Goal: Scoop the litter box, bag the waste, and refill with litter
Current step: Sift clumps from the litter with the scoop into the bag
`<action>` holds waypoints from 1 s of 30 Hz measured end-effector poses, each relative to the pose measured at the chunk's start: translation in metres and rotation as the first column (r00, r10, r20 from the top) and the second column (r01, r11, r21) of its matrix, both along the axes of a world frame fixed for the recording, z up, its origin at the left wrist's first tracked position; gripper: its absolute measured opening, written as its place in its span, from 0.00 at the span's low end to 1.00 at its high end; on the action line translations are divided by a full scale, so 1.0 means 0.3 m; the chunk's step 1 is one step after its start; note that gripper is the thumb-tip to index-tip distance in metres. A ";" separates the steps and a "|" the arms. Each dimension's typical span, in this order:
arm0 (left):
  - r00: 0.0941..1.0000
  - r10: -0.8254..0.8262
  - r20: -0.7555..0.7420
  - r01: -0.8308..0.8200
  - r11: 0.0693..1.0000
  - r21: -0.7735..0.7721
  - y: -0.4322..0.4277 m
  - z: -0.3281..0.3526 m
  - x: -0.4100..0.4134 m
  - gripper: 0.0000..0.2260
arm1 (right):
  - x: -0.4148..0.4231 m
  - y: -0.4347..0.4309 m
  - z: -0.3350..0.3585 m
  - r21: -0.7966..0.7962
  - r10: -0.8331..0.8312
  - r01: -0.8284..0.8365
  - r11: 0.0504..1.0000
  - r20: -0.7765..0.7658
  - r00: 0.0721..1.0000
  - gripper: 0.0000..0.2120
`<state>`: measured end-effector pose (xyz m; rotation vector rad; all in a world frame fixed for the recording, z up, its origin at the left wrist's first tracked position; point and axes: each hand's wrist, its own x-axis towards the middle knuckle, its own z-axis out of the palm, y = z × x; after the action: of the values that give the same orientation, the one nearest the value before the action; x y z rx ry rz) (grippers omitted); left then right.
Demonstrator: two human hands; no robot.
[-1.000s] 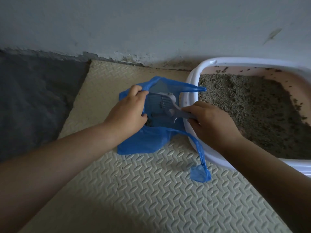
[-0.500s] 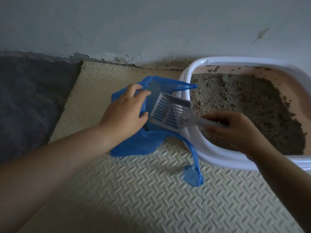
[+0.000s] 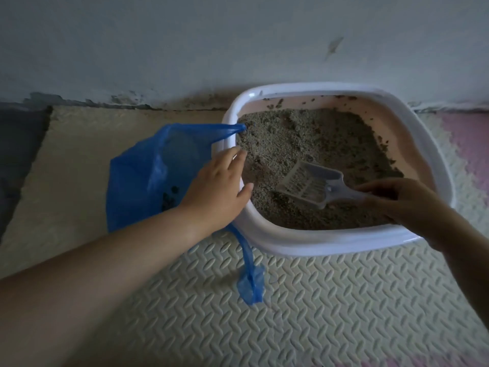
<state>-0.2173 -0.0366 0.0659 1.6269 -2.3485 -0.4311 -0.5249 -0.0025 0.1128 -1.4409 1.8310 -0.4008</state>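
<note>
A white-rimmed litter box (image 3: pixel 328 245) with pink inner walls stands against the wall, filled with grey litter (image 3: pixel 304 139). A blue plastic bag (image 3: pixel 137 181) lies open to its left, dark clumps inside, one handle draped on the box rim. My left hand (image 3: pixel 217 192) rests with straight fingers on the box's left rim, over the bag's edge. My right hand (image 3: pixel 397 197) grips the handle of a grey slotted scoop (image 3: pixel 307 184), whose blade lies on the litter inside the box.
Cream foam floor mats (image 3: pixel 317 313) cover the floor in front. A dark grey patch of floor (image 3: pixel 18 144) lies at the far left. A pink mat tile (image 3: pixel 468 144) shows at the right. The pale wall (image 3: pixel 185 43) rises right behind the box.
The scoop left the bag and moved right into the litter box. My left hand let go of the bag's edge and now lies flat on the box rim.
</note>
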 end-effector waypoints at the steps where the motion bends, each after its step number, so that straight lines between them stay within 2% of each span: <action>1: 1.000 0.013 -0.008 -0.013 0.999 0.050 -0.003 -0.023 -0.027 0.30 | -0.015 0.001 0.004 0.020 0.007 -0.006 1.000 -0.030 1.000 0.04; 3: 0.999 0.048 -0.004 -0.047 0.990 0.130 0.001 -0.069 -0.067 0.33 | -0.045 -0.004 0.019 0.051 0.037 -0.032 0.998 -0.108 0.993 0.05; 9: 0.992 0.083 -0.098 -0.077 0.995 0.065 0.019 -0.113 -0.079 0.31 | -0.092 -0.053 0.065 0.262 0.266 -0.176 0.949 -0.362 0.894 0.07; 12: 0.993 0.076 -0.095 -0.071 0.996 0.062 0.018 -0.114 -0.078 0.31 | -0.039 -0.069 0.079 0.357 0.389 -0.261 0.897 -0.354 0.851 0.10; 16: 0.990 0.089 -0.111 -0.083 0.995 0.058 0.019 -0.116 -0.080 0.31 | 0.061 -0.079 0.087 0.377 0.455 -0.312 0.872 -0.389 0.801 0.32; 17: 0.990 0.088 -0.113 -0.082 0.995 0.054 0.019 -0.116 -0.079 0.32 | 0.073 -0.077 0.084 0.374 0.447 -0.303 0.877 -0.400 0.800 0.32; 21: 0.984 0.094 -0.150 -0.083 0.994 0.077 0.020 -0.116 -0.075 0.33 | 0.093 -0.036 0.047 0.335 0.379 -0.246 0.909 -0.426 0.821 0.17; 26: 0.961 0.177 -0.212 -0.144 0.976 0.162 -0.006 -0.103 -0.056 0.35 | 0.157 0.027 -0.069 0.172 0.208 -0.150 0.974 -0.401 0.892 0.06; 30: 0.943 0.261 -0.205 -0.221 0.954 0.202 -0.026 -0.101 -0.066 0.34 | 0.196 0.002 -0.124 0.088 0.133 -0.109 0.990 -0.350 0.927 0.05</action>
<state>-0.2371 -0.0444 0.0356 1.8071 -1.9593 -0.7487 -0.4660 -0.0019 0.0757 -1.6518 1.9981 -0.0130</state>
